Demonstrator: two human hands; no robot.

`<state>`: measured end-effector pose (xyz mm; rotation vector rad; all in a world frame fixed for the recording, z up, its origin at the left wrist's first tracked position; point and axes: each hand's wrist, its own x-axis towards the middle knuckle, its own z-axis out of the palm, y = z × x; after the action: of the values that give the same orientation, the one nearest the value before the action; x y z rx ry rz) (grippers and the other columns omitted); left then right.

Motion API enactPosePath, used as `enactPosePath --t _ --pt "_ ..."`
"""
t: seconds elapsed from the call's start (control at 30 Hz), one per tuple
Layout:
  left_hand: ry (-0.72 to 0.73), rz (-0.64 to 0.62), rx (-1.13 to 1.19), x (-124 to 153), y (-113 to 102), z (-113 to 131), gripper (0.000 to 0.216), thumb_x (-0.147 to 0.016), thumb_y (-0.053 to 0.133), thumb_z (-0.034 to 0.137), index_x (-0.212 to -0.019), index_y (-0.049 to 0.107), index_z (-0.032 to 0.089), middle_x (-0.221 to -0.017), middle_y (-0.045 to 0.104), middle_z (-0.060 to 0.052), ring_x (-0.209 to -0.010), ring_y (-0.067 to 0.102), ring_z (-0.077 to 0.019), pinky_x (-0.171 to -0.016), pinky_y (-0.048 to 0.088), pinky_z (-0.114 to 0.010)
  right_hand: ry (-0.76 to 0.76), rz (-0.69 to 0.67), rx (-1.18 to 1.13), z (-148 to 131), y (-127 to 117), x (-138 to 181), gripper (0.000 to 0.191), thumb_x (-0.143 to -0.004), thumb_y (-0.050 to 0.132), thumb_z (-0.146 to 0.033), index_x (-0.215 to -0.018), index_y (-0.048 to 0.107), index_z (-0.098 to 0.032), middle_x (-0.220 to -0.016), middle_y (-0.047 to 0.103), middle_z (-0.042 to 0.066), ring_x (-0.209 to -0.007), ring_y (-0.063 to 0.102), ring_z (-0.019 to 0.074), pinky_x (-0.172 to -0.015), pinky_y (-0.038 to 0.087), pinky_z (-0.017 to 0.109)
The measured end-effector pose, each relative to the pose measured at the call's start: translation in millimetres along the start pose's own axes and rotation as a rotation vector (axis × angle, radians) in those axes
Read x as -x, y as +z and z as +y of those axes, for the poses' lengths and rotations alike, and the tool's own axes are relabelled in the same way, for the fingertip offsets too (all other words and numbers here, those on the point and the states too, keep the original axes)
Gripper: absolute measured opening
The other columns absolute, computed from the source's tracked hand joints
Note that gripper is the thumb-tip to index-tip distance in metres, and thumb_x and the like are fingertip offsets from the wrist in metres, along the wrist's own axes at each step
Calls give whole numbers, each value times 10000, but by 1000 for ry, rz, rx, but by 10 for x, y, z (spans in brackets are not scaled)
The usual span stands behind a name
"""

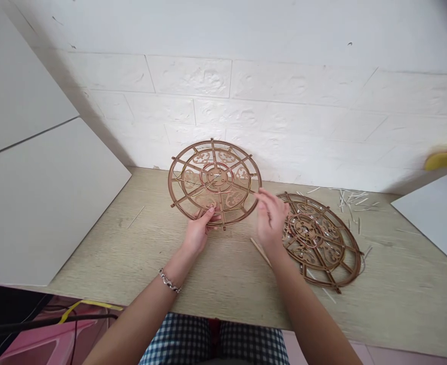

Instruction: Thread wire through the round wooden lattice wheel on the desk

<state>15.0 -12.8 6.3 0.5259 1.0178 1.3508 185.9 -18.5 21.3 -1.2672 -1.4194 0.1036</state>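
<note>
My left hand (199, 231) grips the lower rim of a round brown openwork wooden wheel (214, 181) and holds it tilted up above the desk. My right hand (271, 219) hovers just right of that wheel, fingers loosely curled with the tips near its right rim; nothing shows in it. A second, similar brown wheel (320, 239) lies flat on the desk to the right of my right hand. A thin wooden stick (260, 251) lies on the desk below my right wrist.
The light wood desk (231, 284) runs along a white brick-pattern wall. White panels stand at the left (36, 203) and right (436, 218). Several thin wood slivers (354, 200) lie scattered at the back right. A yellow object (444, 159) pokes in at the right edge.
</note>
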Motion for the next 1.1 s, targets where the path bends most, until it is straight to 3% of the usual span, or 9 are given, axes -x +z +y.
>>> enactPosePath --t 0.07,0.13,0.23,0.3,0.47,0.73,0.83,0.93,1.1 --pt "-30 -46 -10 -8 -20 18 218 -690 739 240 -884 704 145 -946 714 -70 -606 658 -121 -395 456 -165 234 105 -189 140 -5 -90 380 -875 456 -452 -1151 592 -229 -1236 575 74 -1172 489 222 -1037 305 463" --pt "-78 -106 -35 -21 -52 46 202 -707 724 242 -885 714 147 -982 712 -80 -571 647 -111 -381 451 -166 553 120 -449 271 -25 -192 416 -846 473 -489 -1158 556 -226 -1218 586 66 -1135 528 198 -944 418 379" --pt "-137 -194 -82 -46 -102 86 192 -716 713 247 -883 729 153 -1010 711 -89 -537 629 -105 -374 444 -176 959 -9 -845 359 -112 -327 357 -848 428 -519 -923 597 -213 -974 672 37 -896 638 173 -775 509 312" --pt "-143 -247 -103 -63 -127 97 190 -693 732 249 -854 737 148 -958 724 -92 -539 626 -116 -421 469 -198 1082 -107 -1013 347 -196 -386 406 -857 385 -548 -799 589 -201 -757 665 29 -723 650 174 -694 530 312" --pt "-62 -326 -215 -95 -169 112 256 -636 775 322 -808 754 134 -876 734 -110 -666 652 -190 -569 501 -273 1153 -203 -1055 299 -361 -446 453 -867 358 -552 -848 635 -194 -466 533 -8 -487 587 178 -561 528 321" --pt "46 -366 -319 -107 -239 180 254 -635 771 343 -792 755 143 -917 731 -125 -882 654 -268 -642 510 -305 1165 -324 -880 329 -371 -429 437 -886 359 -487 -942 652 -167 -622 665 58 -446 599 177 -380 453 263" --pt "41 -363 -313 -119 -239 172 284 -630 776 372 -787 751 137 -897 731 -122 -788 657 -243 -626 505 -303 1129 -260 -880 298 -331 -403 362 -894 391 -421 -890 645 -162 -592 657 46 -454 603 163 -384 458 241" --pt "40 -363 -246 -128 -234 174 423 -629 745 514 -826 749 139 -914 727 -122 -709 648 -213 -608 495 -296 1139 -177 -906 255 -285 -387 352 -915 377 -398 -873 639 -166 -579 654 40 -471 612 149 -425 494 232" --pt "105 -516 -92 -112 -260 164 801 -612 535 803 -1056 701 158 -1078 686 -159 -822 665 -274 -634 497 -325 1154 -139 -987 202 -208 -353 348 -913 386 -446 -906 625 -193 -595 658 21 -439 600 139 -363 448 199"
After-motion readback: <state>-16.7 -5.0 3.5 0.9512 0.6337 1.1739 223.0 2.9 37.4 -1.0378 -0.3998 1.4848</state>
